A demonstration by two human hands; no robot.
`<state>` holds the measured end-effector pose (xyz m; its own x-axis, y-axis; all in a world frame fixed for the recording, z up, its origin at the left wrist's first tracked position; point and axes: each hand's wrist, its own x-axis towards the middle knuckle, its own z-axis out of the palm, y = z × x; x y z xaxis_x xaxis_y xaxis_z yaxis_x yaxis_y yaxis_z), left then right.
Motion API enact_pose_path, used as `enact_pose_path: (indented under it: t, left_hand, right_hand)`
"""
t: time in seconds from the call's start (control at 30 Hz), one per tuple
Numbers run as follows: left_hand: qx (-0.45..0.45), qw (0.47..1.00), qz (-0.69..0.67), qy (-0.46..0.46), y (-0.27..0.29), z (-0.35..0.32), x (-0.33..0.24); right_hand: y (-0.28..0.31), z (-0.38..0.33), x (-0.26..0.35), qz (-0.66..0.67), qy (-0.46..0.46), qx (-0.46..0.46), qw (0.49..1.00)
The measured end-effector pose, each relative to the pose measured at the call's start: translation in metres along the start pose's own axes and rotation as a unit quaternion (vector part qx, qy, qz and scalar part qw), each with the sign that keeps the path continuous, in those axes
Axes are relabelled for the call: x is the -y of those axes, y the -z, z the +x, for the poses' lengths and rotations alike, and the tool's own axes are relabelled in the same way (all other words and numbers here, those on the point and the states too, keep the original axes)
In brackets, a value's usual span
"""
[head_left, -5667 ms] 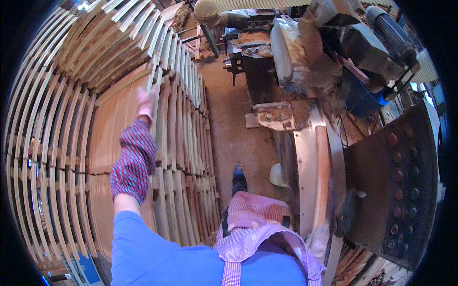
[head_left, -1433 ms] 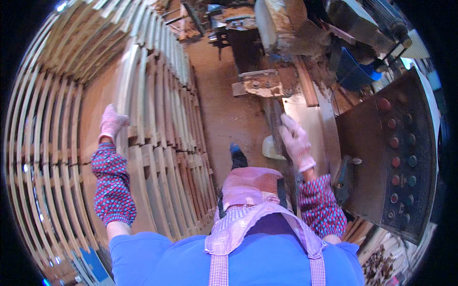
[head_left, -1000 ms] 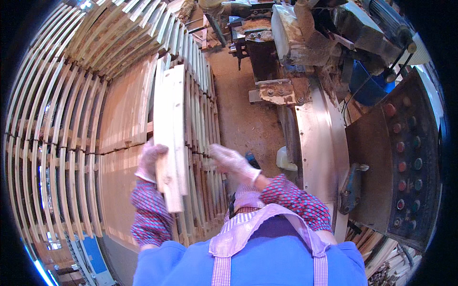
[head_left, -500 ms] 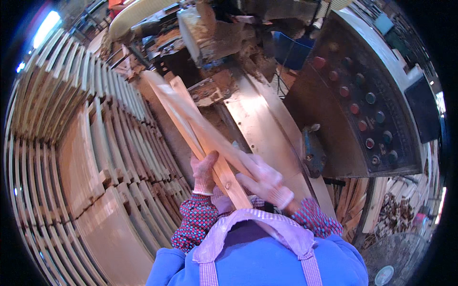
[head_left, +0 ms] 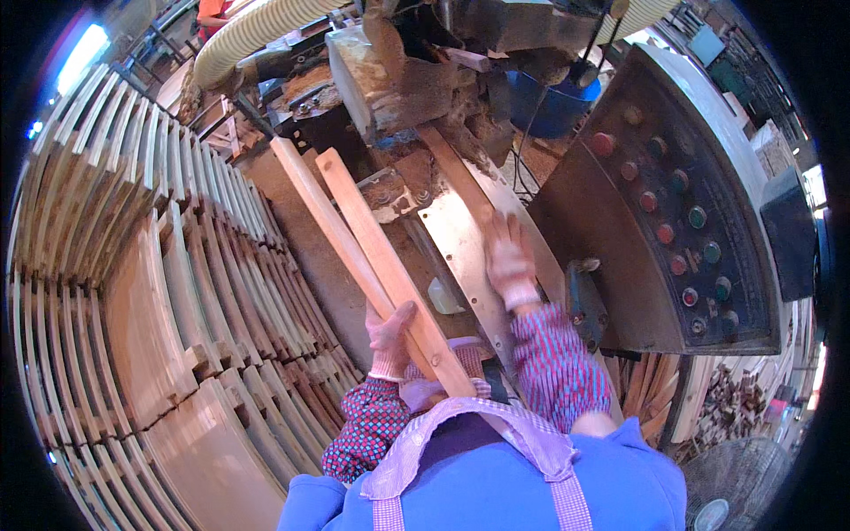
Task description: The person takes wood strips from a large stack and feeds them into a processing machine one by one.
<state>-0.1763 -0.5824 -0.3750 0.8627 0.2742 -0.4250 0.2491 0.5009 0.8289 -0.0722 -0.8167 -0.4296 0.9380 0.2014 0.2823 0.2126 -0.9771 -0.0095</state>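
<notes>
My gloved left hand (head_left: 390, 338) is closed round two long wooden strips, side by side and slanting up to the far left. The right strip (head_left: 382, 257) has its near end close to my apron; the left strip (head_left: 320, 212) spreads away from it toward the far end. My right hand (head_left: 511, 263), also gloved, lies with fingers stretched out on the near end of a brown wooden strip (head_left: 459, 177). That strip rests along the pale metal machine bed (head_left: 452, 232), its far end running under the dusty machine head (head_left: 416, 80).
Tall stacks of wooden boards (head_left: 146, 310) stand at the left. A slanted control panel (head_left: 673, 212) with several red and green buttons rises at the right. Beyond the bed are a blue bucket (head_left: 553, 106) and a ribbed hose (head_left: 257, 35). A fan (head_left: 735, 487) stands near right.
My right hand has moved away from the strips near my left hand, forward onto the strip on the machine bed. My left hand keeps its hold; the blurred crossing strip is gone from there.
</notes>
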Motion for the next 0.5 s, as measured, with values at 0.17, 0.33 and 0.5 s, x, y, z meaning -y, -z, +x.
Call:
enact_pose_path:
  t: [0.17,0.33,0.5]
  left_hand:
    - [-0.009,0.999,0.011,-0.051,-0.028,0.005,-0.006]
    - [0.017,0.998,0.025,-0.049,-0.032,-0.004,0.008]
    - [0.111,0.990,-0.084,-0.004,-0.033,-0.027,0.045]
  right_hand:
    - [0.010,0.060,0.029,0.307,-0.011,-0.110,0.945]
    - [0.087,-0.065,0.070,0.658,-0.065,0.292,0.691]
    - [0.119,-0.147,0.030,0.448,-0.168,0.226,0.849]
